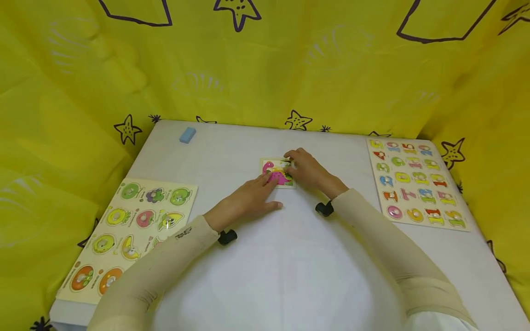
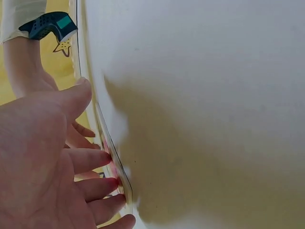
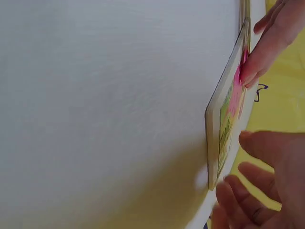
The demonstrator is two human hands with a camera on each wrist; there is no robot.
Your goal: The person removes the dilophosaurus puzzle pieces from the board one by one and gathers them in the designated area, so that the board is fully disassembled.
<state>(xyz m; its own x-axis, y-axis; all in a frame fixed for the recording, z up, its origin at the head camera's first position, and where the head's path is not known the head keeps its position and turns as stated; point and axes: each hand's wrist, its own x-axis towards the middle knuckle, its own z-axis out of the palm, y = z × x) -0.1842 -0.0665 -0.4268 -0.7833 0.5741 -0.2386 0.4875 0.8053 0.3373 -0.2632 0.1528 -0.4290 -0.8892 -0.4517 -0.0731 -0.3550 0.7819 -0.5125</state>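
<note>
A small flat dinosaur puzzle in a pale wooden frame lies at the middle of the white table, its picture showing a pink dinosaur. My left hand reaches in from the left, its fingertips resting on the picture with the thumb held apart. Over the puzzle's right side is my right hand, fingers loosely bent. In the right wrist view, the right thumb and fingers are spread apart by the corner of the puzzle, pinching nothing visible. Straight left fingers touch the board in the left wrist view.
On the left lies a fruit puzzle board, partly covered by the left sleeve. A number puzzle board lies on the right. One blue block sits at the back left. Yellow patterned cloth hangs behind the table.
</note>
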